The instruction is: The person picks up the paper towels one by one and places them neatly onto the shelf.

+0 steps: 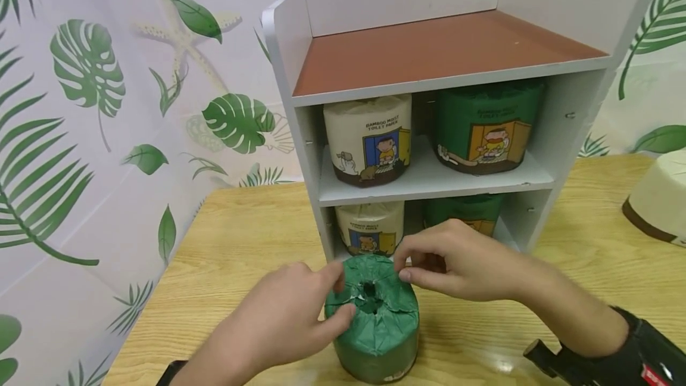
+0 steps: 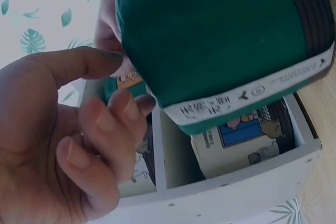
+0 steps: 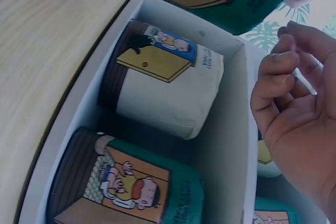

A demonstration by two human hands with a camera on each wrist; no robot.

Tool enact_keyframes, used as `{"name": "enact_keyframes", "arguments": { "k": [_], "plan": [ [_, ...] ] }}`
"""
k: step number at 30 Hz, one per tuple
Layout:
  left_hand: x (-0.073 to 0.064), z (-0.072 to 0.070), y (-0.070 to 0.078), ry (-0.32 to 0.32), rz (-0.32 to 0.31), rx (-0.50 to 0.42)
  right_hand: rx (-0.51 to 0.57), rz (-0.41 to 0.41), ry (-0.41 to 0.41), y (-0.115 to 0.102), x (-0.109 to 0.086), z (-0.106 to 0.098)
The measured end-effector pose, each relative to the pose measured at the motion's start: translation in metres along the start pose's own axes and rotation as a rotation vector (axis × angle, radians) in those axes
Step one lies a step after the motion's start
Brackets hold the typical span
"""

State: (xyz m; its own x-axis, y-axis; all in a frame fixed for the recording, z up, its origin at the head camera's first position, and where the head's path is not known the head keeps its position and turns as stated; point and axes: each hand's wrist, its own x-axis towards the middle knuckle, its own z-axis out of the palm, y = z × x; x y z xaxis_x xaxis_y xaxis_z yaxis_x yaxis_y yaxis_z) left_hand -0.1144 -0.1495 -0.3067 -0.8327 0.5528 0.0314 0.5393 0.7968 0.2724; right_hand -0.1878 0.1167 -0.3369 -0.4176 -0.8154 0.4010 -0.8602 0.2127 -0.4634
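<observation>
A green-wrapped toilet paper roll [image 1: 377, 344] stands upright on the table in front of the shelf. Its crinkled top wrapper gathers around a central hole. At the roll's left side is my left hand [image 1: 292, 311], thumb and fingers apart and loosely bent near the top rim; the left wrist view shows nothing in its palm. On the other side my right hand [image 1: 461, 261] hovers by the rim, its fingers bent and fingertips close to the thumb. The right wrist view shows a gap between this hand [image 3: 296, 93] and the roll [image 3: 262, 3], with nothing visibly held.
Behind the roll rises a white shelf unit [image 1: 579, 130] with a brown top board [image 1: 429, 46]. Cream rolls [image 1: 370, 142] fill its left side, green rolls [image 1: 488, 130] its right, on two levels. Another cream roll [image 1: 661, 195] stands on the wooden table [image 1: 241, 243] at far right.
</observation>
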Motion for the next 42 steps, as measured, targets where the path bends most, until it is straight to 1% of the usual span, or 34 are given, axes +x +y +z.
{"name": "enact_keyframes", "arguments": {
  "k": [1, 3, 6, 8, 10, 13, 18, 21, 23, 25, 27, 28, 30, 33, 35, 37, 42],
  "plan": [
    [0.000, 0.001, 0.001, -0.005, 0.004, 0.007, -0.003, 0.031, -0.008, 0.000, 0.000, 0.000],
    [-0.001, 0.004, 0.003, -0.013, 0.017, 0.031, -0.003, 0.083, -0.063, 0.002, 0.000, 0.001],
    [0.000, 0.008, 0.005, -0.010, 0.028, 0.061, 0.003, 0.130, -0.141, 0.005, 0.001, 0.002],
    [0.001, 0.010, 0.004, -0.005, 0.018, 0.076, 0.018, 0.124, -0.173, 0.006, 0.000, 0.001],
    [0.003, 0.009, 0.002, 0.000, 0.003, 0.080, 0.040, 0.107, -0.180, 0.005, 0.000, 0.000],
    [0.004, 0.005, -0.002, -0.010, -0.019, 0.066, 0.070, 0.077, -0.198, 0.002, 0.000, -0.001],
    [0.005, 0.003, -0.009, 0.031, -0.033, 0.095, 0.116, 0.032, -0.237, -0.005, -0.001, 0.001],
    [0.005, 0.003, -0.011, 0.061, -0.046, 0.115, 0.121, -0.002, -0.235, -0.007, -0.002, 0.002],
    [0.004, 0.003, -0.011, 0.082, -0.049, 0.128, 0.102, -0.016, -0.200, -0.008, -0.002, 0.002],
    [0.002, 0.003, -0.010, 0.105, -0.045, 0.141, 0.056, -0.018, -0.139, -0.009, -0.001, 0.002],
    [0.000, 0.002, -0.008, 0.120, -0.028, 0.145, 0.013, 0.020, -0.086, -0.009, 0.000, 0.001],
    [-0.001, 0.002, -0.006, 0.112, -0.023, 0.138, -0.005, 0.051, -0.073, -0.010, 0.000, 0.001],
    [-0.002, 0.001, -0.002, 0.062, -0.026, 0.116, -0.029, 0.121, -0.081, -0.010, 0.001, 0.000],
    [0.002, 0.001, 0.004, -0.044, -0.056, 0.094, -0.046, 0.220, -0.135, -0.011, 0.002, 0.001],
    [0.005, 0.005, 0.006, -0.084, -0.080, 0.092, -0.051, 0.263, -0.158, -0.010, 0.002, 0.003],
    [0.008, 0.009, 0.008, -0.087, -0.099, 0.082, -0.057, 0.288, -0.155, -0.010, 0.003, 0.006],
    [0.012, 0.015, 0.006, -0.044, -0.134, 0.043, -0.071, 0.338, -0.123, -0.013, 0.005, 0.013]
  ]
}}
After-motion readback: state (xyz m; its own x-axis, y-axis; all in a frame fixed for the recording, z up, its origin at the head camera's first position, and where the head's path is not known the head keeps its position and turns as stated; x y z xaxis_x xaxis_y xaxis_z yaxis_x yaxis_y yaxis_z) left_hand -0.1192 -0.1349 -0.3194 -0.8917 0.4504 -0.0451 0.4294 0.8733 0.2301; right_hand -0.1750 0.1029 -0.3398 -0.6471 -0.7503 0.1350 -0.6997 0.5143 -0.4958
